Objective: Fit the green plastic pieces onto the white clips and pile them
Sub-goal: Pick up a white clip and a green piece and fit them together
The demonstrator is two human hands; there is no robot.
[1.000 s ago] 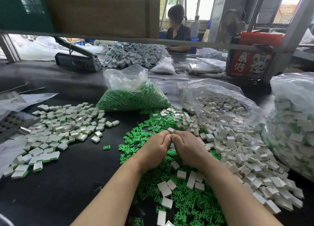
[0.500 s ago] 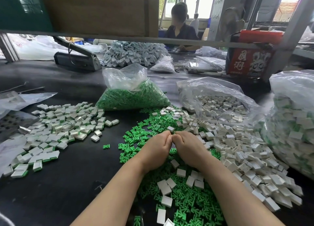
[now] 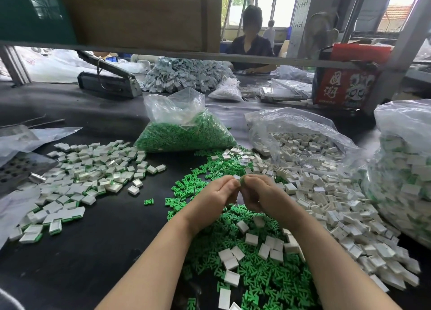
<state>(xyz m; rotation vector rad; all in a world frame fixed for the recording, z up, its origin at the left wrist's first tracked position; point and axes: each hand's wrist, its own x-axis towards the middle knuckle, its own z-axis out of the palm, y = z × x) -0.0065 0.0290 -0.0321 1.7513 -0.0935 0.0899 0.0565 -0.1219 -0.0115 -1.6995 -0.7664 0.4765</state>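
While your left hand (image 3: 215,194) and right hand (image 3: 258,193) meet fingertip to fingertip at frame centre, each grip pinching 1 green-and-white piece (image 3: 240,180) (mostly hidden), the finished pile (image 3: 88,181) lies to the left, nearer your left hand.

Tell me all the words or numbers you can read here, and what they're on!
"国潮": big white characters on the red box at the back right.
Small white print along the red box's bottom edge: too small to read.
Marks on the pale panel by the window: too blurred to read.
Bags, white clips and green pieces: no writing that I can see.
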